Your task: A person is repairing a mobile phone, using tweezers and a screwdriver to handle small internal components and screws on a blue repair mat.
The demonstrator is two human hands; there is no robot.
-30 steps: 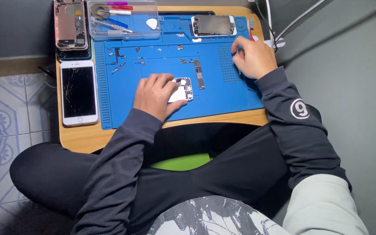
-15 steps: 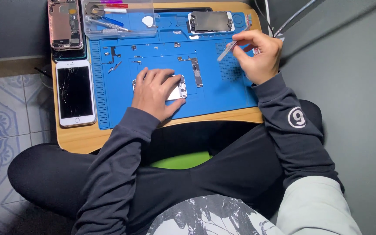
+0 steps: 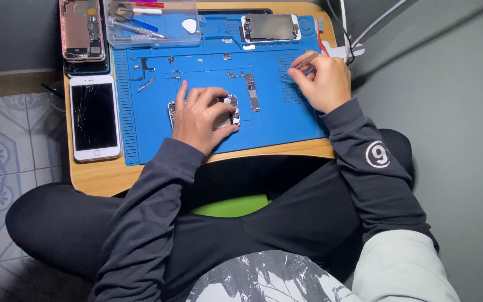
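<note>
At the table's left edge lies a white phone [image 3: 95, 117] with a cracked screen, untouched, and a bare phone shell [image 3: 82, 29] sits at the far left corner beside a clear tool box [image 3: 153, 23]. On the blue mat [image 3: 275, 126], the left hand [image 3: 201, 116] presses flat over an opened phone [image 3: 231, 109] near the mat's middle, fingers spread and lightly curled on it. Its long axis appears to run left to right along the table's front edge (the hand hides most of it). Small parts [image 3: 251, 92] already lie spread out, so the stripping looks well along. The right hand [image 3: 322, 81] pinches tweezers [image 3: 304, 61], tips toward the mat's right edge.
</note>
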